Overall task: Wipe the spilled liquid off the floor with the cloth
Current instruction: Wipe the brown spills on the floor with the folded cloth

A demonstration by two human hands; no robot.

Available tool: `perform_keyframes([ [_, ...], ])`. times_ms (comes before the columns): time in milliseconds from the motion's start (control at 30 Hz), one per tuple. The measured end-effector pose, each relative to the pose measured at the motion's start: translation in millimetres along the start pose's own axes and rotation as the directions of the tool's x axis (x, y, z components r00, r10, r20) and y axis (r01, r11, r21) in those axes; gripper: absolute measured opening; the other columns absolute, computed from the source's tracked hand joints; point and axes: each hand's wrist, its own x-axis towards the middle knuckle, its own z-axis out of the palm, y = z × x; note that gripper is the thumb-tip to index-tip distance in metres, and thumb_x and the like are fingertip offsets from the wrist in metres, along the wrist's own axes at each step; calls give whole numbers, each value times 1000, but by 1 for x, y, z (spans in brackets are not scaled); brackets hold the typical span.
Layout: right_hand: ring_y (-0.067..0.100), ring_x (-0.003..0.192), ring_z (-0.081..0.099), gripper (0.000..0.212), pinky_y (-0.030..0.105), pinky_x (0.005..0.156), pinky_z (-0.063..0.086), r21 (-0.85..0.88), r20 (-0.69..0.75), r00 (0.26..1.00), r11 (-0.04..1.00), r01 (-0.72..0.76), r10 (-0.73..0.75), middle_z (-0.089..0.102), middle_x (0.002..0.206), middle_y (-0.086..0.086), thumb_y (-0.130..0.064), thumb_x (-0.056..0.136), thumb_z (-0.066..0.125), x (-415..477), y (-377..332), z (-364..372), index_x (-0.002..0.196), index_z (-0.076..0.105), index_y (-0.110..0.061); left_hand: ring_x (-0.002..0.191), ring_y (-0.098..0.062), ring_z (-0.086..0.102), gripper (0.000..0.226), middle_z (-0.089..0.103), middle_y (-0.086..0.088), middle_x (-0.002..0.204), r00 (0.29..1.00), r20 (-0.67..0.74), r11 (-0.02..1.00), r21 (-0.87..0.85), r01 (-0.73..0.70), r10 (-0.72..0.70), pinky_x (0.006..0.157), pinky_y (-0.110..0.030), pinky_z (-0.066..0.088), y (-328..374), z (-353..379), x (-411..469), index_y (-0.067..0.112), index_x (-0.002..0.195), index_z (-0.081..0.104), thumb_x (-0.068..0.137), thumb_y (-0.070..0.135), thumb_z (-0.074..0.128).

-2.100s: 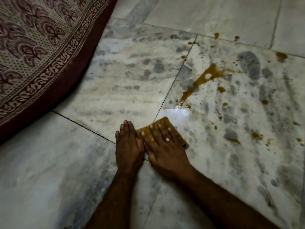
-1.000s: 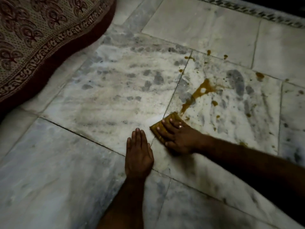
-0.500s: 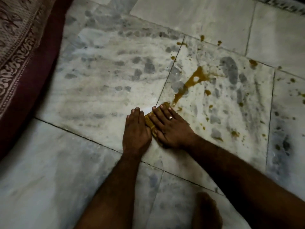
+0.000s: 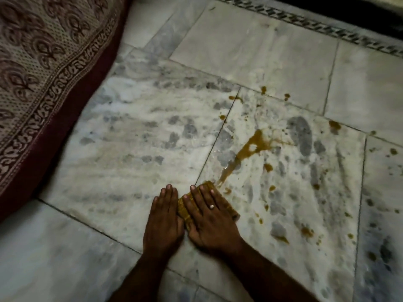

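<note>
A small folded yellow-brown cloth (image 4: 185,209) lies flat on the marble floor (image 4: 122,149). My right hand (image 4: 210,219), with a ring on one finger, presses flat on top of it with straight fingers and covers most of it. My left hand (image 4: 164,219) rests flat on the floor right beside it, its edge against the cloth. A long brown streak of spilled liquid (image 4: 244,152) runs from just beyond the cloth's far corner up to the right. Several brown drops (image 4: 306,232) are scattered over the tile to the right.
A patterned bedspread with a dark red border (image 4: 54,68) hangs down to the floor at the left. A dark patterned tile border (image 4: 327,20) runs along the far edge. Grey marble tiles lie all around the hands.
My left hand has come back against the cloth after resting apart on the floor a second ago. Both hands and the cloth stay just below the streak. The view has shifted.
</note>
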Motion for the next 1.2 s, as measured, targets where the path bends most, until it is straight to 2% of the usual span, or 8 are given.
perform_keyframes([
  [233,28,154,32,66,51,122,33,-15,-46,995,996,-92,92,38,164,10,-40,93,55,-39,3,-3,154,46,-17,145,-28,28,67,40,-22,154,999,-2,996,-73,42,-42,121,-34,8,5,0,19,-2,147,42,85,21,34],
  [333,31,152,35,65,53,118,38,-47,-81,969,970,-239,235,38,163,10,-41,95,51,-50,30,-8,155,45,-18,148,-30,31,64,34,-18,159,999,7,998,26,49,-50,122,-37,12,12,-1,27,1,151,36,93,27,32],
  [467,35,156,23,67,56,124,27,-26,-68,884,885,-464,462,26,169,14,-42,100,38,-2,64,-7,161,28,-17,152,-28,23,64,22,-16,163,999,-4,993,112,49,-49,122,-43,16,16,3,29,3,155,28,102,39,25],
  [633,36,157,19,63,59,124,24,13,-51,914,915,-402,402,27,168,15,-39,102,37,52,42,5,161,32,-17,152,-27,22,64,21,-16,164,999,-5,989,143,36,-35,122,-46,17,16,2,36,3,155,26,100,35,27],
  [833,28,156,28,59,54,122,32,-39,-32,997,997,-72,71,34,166,8,-38,102,45,-29,41,-13,158,38,-22,149,-32,29,63,29,-18,161,1000,7,989,147,27,-28,119,-47,19,18,0,51,1,152,33,96,29,29],
  [900,28,155,31,61,53,122,32,-74,-22,989,986,-149,148,34,166,8,-39,100,47,-33,67,-18,158,38,-23,149,-31,28,63,28,-17,162,999,11,990,135,46,-48,119,-46,19,20,0,51,1,153,31,97,30,28],
  [1067,33,159,14,66,54,127,16,-44,50,913,915,-402,404,16,172,10,-43,102,31,43,98,-10,164,19,-24,149,-30,29,62,30,-16,161,999,0,995,95,41,-41,120,-43,16,19,2,52,2,153,32,98,31,28],
  [1200,35,158,18,63,57,127,17,-4,3,951,951,-308,308,26,169,13,-40,103,40,76,60,8,162,28,-21,148,-30,30,60,34,-17,158,997,-47,996,-71,52,-55,122,-36,9,22,0,70,0,151,36,100,30,25],
])
